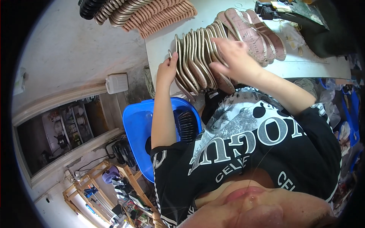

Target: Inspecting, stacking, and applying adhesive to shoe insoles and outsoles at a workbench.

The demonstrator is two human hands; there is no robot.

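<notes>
A row of shoe soles (pixel 195 57) with shiny gold edges stands on its side on the white table, packed closely together. At the row's left end my left hand (pixel 167 70) grips the outermost sole, its thumb pressed against the near face. My right hand (pixel 237 59) is over the row's right end, fingers apart and slightly blurred; whether it touches the soles is hard to tell. Just beyond it, several pinkish soles (pixel 253 40) with printed faces lie overlapping, fanned out flat.
Rows of tan and gold soles (pixel 159 17) stand at the table's far left. A dark machine part (pixel 300 19) occupies the far right, near crumpled white material (pixel 292 35). Below the table's left edge, a blue bin (pixel 138 125) holds black ridged items (pixel 186 125).
</notes>
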